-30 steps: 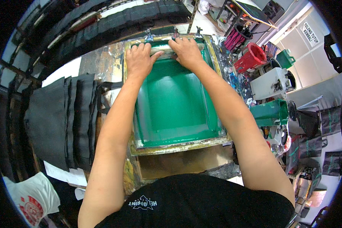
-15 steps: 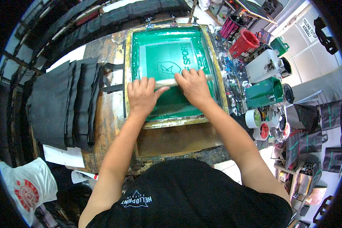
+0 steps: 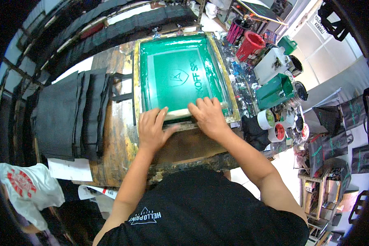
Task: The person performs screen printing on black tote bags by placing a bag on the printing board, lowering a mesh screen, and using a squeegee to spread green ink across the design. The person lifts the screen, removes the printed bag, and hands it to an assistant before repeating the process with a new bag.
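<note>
A squeegee [image 3: 178, 114] with a pale wooden grip lies across the near end of a screen-printing frame [image 3: 222, 65]. My right hand [image 3: 209, 117] grips its right part, fingers over the top. My left hand [image 3: 152, 128] is at its left end, fingers over it and thumb sticking out on the near side. The blade is hidden below the grip. Green ink [image 3: 168, 44] lies thick along the frame's inner edges, and a shield emblem [image 3: 178, 77] with lettering shows through the mesh. Black straps [image 3: 123, 97] reach under the frame's left side.
Left of the frame, a stack of black fabric bags [image 3: 55, 117] lies on the stained wooden table [image 3: 117, 135]. Hinge clamps [image 3: 179, 29] hold the frame's far edge. At right stand a red bucket [image 3: 250, 46], a green container [image 3: 274, 91] and small ink tubs [image 3: 266, 119]. Another person's white shirt [image 3: 33, 186] appears lower left.
Both hands have drawn the squeegee toward me, from mid-screen to the near end. More of the emblem and lettering is uncovered. The view has shifted slightly.
</note>
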A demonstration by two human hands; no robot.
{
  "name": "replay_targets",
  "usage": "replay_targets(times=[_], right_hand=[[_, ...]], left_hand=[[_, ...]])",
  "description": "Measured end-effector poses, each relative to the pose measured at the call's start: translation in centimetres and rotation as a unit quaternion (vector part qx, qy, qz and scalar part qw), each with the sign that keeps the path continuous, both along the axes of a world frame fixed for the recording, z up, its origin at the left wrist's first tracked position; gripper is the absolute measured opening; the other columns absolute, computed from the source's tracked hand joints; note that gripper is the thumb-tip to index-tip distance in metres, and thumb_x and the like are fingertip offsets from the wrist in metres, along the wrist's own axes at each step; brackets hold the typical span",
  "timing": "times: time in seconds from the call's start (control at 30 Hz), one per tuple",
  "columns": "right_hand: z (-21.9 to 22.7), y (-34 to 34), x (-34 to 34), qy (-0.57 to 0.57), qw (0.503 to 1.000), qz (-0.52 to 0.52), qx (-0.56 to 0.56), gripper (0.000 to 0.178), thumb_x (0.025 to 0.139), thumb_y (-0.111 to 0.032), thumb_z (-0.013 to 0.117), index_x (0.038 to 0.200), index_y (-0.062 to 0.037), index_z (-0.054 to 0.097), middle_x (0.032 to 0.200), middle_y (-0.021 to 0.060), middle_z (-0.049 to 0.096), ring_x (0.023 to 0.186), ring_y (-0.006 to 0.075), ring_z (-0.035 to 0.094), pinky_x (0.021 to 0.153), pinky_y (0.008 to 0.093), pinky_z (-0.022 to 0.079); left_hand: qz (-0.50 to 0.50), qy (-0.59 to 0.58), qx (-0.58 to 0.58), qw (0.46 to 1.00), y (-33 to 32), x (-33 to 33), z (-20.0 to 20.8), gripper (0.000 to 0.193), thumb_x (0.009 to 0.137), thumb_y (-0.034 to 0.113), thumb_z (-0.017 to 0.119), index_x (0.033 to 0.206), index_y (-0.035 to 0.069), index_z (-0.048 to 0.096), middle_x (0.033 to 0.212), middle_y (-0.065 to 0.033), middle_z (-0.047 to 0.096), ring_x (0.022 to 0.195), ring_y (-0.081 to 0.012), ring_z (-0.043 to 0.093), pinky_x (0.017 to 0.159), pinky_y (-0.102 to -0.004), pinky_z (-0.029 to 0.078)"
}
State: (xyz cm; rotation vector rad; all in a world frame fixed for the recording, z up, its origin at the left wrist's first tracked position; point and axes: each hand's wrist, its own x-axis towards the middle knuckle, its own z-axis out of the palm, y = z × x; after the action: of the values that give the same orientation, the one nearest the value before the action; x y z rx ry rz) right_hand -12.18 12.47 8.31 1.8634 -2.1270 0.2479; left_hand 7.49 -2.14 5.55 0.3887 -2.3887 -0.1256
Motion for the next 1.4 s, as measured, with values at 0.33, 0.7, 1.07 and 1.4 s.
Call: replay_targets(times=[0.33,0.7,1.07,1.4], right_hand=[[-0.4,1.2,1.7,-0.075,0.997,-0.017,0.002,0.05,0.083,-0.017,0.079,0.13,-0.0189,0.063,0.111,0.0072,0.06,0.113,0.0275,0.057,0.106,0.0581,0.032],[10.4,-0.8,0.4,-0.066,0.993,0.009,-0.093,0.048,0.084,-0.036,0.081,0.126,-0.0178,0.066,0.101,0.0072,0.057,0.104,0.0264,0.058,0.102,0.0552,0.032],[23.4,-9.9,-5.8,0.037,0.987,0.01,-0.159,0.073,0.106,-0.071,0.034,0.084,-0.0092,0.066,0.074,0.0061,0.064,0.07,0.0185,0.058,0.088,0.0444,0.043],[27.3,-12.2,-7.5,-0.009,0.995,-0.009,-0.095,0.067,0.107,-0.066,0.037,0.096,-0.0072,0.066,0.078,0.006,0.066,0.077,0.0205,0.064,0.103,0.0527,0.044]], left_hand=[[0.258,-0.109,0.161,0.946,-0.7,7.5,-4.8,0.116,0.049,0.046,0.101,0.152,0.014,0.057,0.124,-0.0097,0.052,0.125,-0.0335,0.047,0.108,-0.0542,0.032],[0.129,0.282,0.373,0.875,-1.2,4.6,-0.4,0.095,0.074,0.03,0.098,0.149,-0.004,0.051,0.134,-0.0132,0.063,0.121,-0.0232,0.061,0.105,-0.0383,0.049],[0.146,0.135,0.222,0.954,-7.2,0.6,2.4,0.092,0.098,0.029,0.076,0.165,-0.002,0.02,0.141,-0.031,0.053,0.127,-0.0406,0.057,0.111,-0.048,0.044],[0.269,-0.133,0.335,0.893,-4.4,1.2,-3.1,0.079,0.092,0.009,0.071,0.162,0.003,0.035,0.126,-0.0341,0.057,0.12,-0.0511,0.058,0.105,-0.0501,0.047]])
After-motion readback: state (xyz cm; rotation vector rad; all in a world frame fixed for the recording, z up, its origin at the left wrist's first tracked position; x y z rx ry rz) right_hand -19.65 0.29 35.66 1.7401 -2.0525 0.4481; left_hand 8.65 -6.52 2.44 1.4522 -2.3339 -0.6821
